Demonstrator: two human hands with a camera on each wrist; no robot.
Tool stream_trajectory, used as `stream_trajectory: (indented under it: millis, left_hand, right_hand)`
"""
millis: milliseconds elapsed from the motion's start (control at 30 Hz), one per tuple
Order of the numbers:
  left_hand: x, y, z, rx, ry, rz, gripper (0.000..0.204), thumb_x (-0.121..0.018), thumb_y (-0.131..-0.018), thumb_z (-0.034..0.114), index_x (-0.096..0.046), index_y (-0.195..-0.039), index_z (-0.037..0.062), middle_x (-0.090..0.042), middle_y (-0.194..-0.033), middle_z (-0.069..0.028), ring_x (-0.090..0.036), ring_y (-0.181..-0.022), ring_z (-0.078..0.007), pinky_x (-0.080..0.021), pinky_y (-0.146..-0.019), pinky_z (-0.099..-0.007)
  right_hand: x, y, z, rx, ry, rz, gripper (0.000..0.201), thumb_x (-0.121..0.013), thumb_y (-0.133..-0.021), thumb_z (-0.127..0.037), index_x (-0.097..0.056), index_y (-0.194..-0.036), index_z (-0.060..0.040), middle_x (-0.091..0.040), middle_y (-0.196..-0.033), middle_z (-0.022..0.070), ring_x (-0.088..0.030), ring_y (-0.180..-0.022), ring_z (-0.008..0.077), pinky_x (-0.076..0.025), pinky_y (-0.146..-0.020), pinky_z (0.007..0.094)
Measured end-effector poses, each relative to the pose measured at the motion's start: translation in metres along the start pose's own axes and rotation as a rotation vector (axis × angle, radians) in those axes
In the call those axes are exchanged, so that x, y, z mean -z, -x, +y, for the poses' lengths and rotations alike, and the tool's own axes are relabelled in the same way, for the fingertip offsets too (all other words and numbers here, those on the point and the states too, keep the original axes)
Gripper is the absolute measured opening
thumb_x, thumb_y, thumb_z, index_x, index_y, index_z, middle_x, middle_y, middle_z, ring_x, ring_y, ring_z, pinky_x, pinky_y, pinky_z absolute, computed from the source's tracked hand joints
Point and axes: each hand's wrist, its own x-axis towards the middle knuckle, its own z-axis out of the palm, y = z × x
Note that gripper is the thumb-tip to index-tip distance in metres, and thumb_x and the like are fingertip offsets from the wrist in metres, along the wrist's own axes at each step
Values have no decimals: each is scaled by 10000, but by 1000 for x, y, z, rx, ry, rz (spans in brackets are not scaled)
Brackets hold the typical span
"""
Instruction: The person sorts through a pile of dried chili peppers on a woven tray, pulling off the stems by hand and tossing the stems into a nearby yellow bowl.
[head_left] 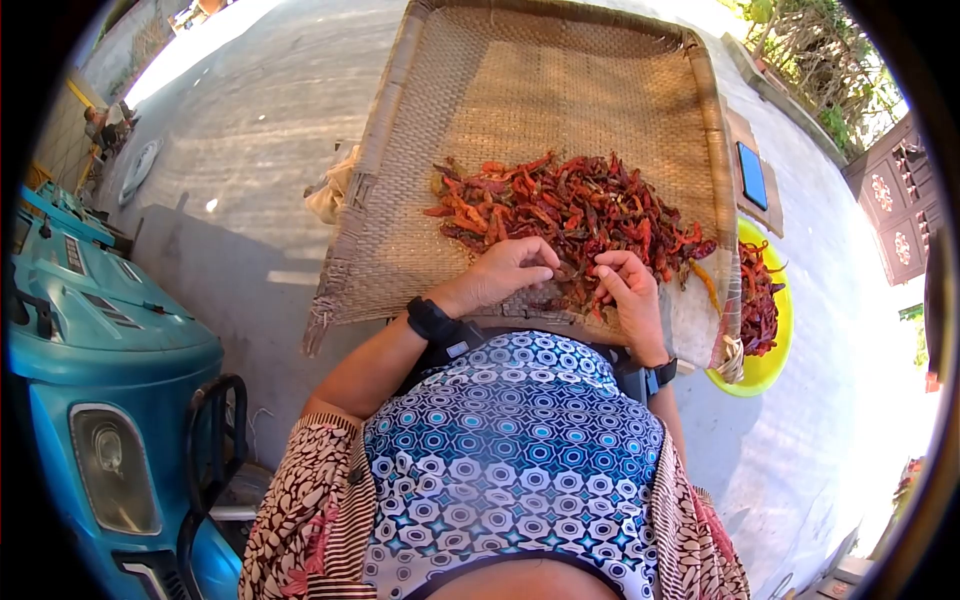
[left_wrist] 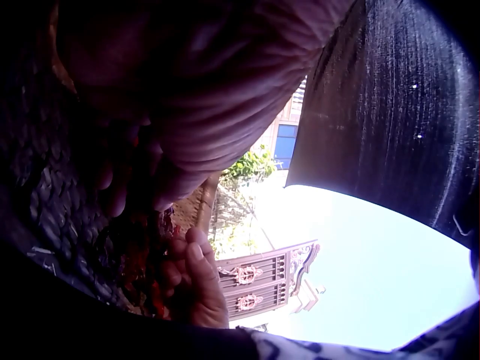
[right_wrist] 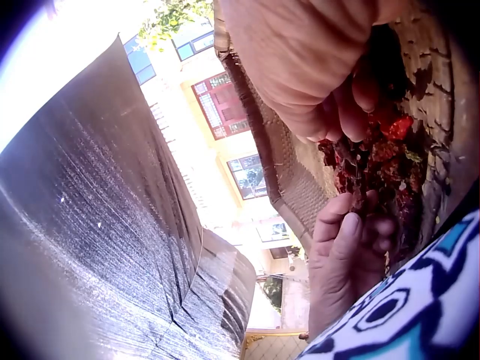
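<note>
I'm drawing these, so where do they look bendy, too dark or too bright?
Head view: the woven tray has curving edges, probably from a wide lens, with black corners; left wrist view: deep shadow darkens the left hand, while the sky is washed out; right wrist view: white glare at top left.

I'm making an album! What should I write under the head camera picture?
Left hand and right hand at work over red peppers on a woven tray, a yellow basin alongside.

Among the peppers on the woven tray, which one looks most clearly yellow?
The long pepper beside the right hand, at the pile's right edge; the others look mostly red, orange or dark.
</note>
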Motion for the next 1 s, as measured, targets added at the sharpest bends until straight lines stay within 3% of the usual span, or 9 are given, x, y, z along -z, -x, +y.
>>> stream_trajectory:
  millis: [1000]
  left_hand:
    - [-1,2,10,15,-145,-29,162,-595,-920,104,-587,-1062,27,-608,-990,-28,-579,-937,-103,-480,-843,-256]
  right_hand:
    - [-3,2,-2,10,58,-132,173,-637,-908,-104,-617,-1062,-30,-573,-875,-55,-482,-738,16,-404,-657,178]
